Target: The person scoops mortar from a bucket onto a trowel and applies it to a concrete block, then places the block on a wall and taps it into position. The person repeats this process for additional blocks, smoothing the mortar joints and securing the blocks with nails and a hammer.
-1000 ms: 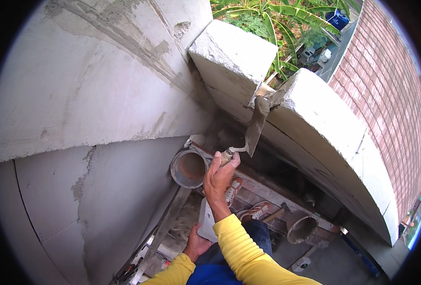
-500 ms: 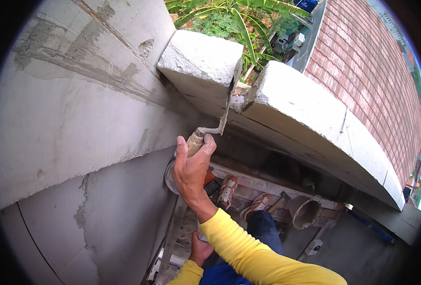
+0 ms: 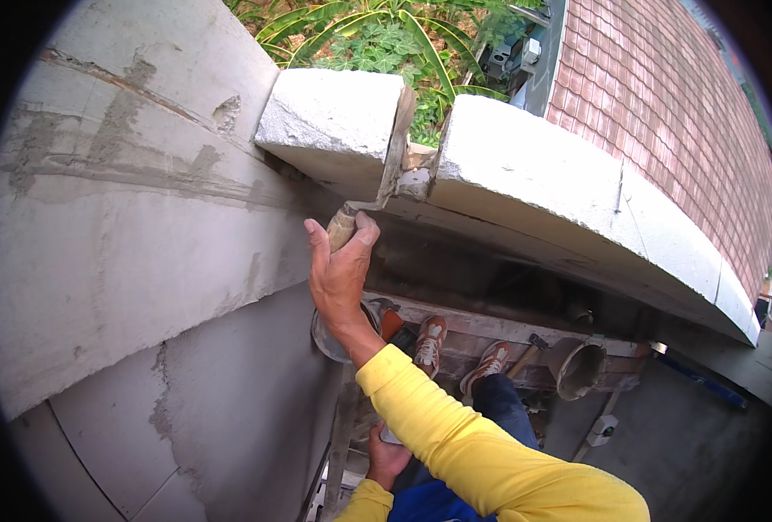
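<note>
My right hand (image 3: pixel 342 283) is closed round the wooden handle of a trowel (image 3: pixel 341 228). The trowel's mortar-smeared blade stands nearly upright along the end of a short white lightweight block (image 3: pixel 329 113), in the gap between it and a longer white block wall (image 3: pixel 560 183). Patches of mortar and a pale piece (image 3: pixel 415 181) show at the bottom of this gap. Lower down, partly behind my right forearm, my left hand (image 3: pixel 388 457) is closed on a light grey object, mostly hidden.
A grey plastered wall (image 3: pixel 125 235) rises on the left. Below, my shoes stand on planks (image 3: pixel 464 339) beside a bucket (image 3: pixel 329 339), a hammer (image 3: pixel 527 357) and a mortar-caked container (image 3: pixel 580 370). A blue level (image 3: pixel 704 387) lies at right. Beyond are plants and a tiled roof (image 3: pixel 656 113).
The view has shifted, so the blocks sit further left in it. The trowel stays at the short block's end, its blade turned slightly. My left hand keeps its grip below.
</note>
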`<state>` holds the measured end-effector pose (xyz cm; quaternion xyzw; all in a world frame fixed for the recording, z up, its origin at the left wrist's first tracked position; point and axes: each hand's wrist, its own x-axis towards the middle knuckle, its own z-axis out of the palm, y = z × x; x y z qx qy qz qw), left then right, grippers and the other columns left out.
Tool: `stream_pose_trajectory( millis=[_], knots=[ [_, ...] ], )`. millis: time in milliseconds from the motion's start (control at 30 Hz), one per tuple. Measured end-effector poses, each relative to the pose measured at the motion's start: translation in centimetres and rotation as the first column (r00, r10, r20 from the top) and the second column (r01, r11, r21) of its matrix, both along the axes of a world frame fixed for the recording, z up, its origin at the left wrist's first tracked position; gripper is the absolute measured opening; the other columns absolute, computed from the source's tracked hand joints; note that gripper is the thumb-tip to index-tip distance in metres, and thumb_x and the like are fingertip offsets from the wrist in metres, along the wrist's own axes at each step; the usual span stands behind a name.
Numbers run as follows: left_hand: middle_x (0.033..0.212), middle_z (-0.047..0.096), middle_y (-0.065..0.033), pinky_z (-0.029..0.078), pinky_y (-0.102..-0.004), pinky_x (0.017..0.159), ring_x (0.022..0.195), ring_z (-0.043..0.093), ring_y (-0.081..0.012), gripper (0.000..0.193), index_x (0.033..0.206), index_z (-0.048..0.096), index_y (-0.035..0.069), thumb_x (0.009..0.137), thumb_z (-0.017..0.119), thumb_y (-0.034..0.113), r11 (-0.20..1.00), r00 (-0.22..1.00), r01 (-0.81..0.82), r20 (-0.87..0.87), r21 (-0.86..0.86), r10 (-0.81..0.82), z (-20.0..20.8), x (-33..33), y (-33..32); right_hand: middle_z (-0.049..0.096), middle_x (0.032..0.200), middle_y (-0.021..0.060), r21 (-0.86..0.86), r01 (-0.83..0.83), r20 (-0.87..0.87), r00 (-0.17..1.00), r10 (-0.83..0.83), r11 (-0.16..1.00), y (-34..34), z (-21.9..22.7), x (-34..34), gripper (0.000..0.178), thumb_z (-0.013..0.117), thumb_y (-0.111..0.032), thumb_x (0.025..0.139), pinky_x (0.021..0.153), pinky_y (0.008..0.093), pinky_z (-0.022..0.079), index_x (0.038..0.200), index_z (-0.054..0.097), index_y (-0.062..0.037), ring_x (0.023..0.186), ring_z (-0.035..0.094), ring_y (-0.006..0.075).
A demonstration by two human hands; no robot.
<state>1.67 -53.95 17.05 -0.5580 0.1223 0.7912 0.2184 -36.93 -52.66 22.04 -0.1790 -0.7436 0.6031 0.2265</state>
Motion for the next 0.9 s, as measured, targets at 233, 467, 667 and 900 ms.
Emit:
stream_pose_trajectory(
  millis=[233, 467, 667, 900],
  knots=[
    [0.147, 0.064, -0.0132, 0.044, -0.0517, 0.12, 0.135, 0.061, -0.0334, 0.066, 0.152, 0.052, 0.008, 0.108, 0.052, 0.057, 0.982, 0.984, 0.117, -0.113, -0.151, -0.135, 1.0, -0.4, 0.4, 0.055, 0.12, 0.0274, -0.121, -0.132, 0.188, 0.97, 0.153, 0.984, -2.4, 0.3, 7.3, 0.058, 0.079, -0.019, 0.101, 0.096, 0.0469, 0.049, 0.135, 0.041, 0.0102, 0.105, 0.058, 0.0394],
    [0.145, 0.063, -0.0105, 0.044, -0.051, 0.119, 0.135, 0.059, -0.0306, 0.065, 0.148, 0.053, 0.011, 0.106, 0.054, 0.06, 0.927, 0.954, 0.224, -0.124, -0.302, -0.272, -1.0, 1.5, -0.3, 0.057, 0.122, 0.0217, -0.14, -0.187, 0.125, 0.971, 0.204, 0.972, 2.2, -0.5, 17.4, 0.041, 0.07, -0.021, 0.104, 0.095, 0.0446, 0.05, 0.13, 0.053, 0.0061, 0.105, 0.06, 0.0318],
    [0.153, 0.058, -0.0144, 0.037, -0.0618, 0.122, 0.142, 0.054, -0.0383, 0.073, 0.156, 0.05, 0.01, 0.095, 0.062, 0.049, 0.999, 0.999, 0.039, 0.001, -0.006, -0.039, -1.4, 0.8, -0.6, 0.06, 0.09, 0.0053, -0.329, -0.238, 0.153, 0.942, 0.3, 0.914, 6.8, -4.4, 12.2, 0.035, 0.053, -0.031, 0.115, 0.064, 0.0276, 0.049, 0.125, 0.06, 0.002, 0.07, 0.057, 0.0113],
    [0.153, 0.058, -0.0158, 0.042, -0.0674, 0.116, 0.139, 0.056, -0.0419, 0.077, 0.158, 0.048, 0.011, 0.093, 0.065, 0.05, 0.999, 0.998, 0.038, -0.051, 0.007, -0.038, -0.8, 0.8, -1.1, 0.059, 0.082, 0.0042, -0.581, -0.335, -0.038, 0.922, 0.386, 0.742, 9.8, -5.0, 5.2, 0.05, 0.042, -0.047, 0.117, 0.059, 0.0267, 0.047, 0.122, 0.06, 0.0001, 0.064, 0.056, 0.0103]
  ],
)
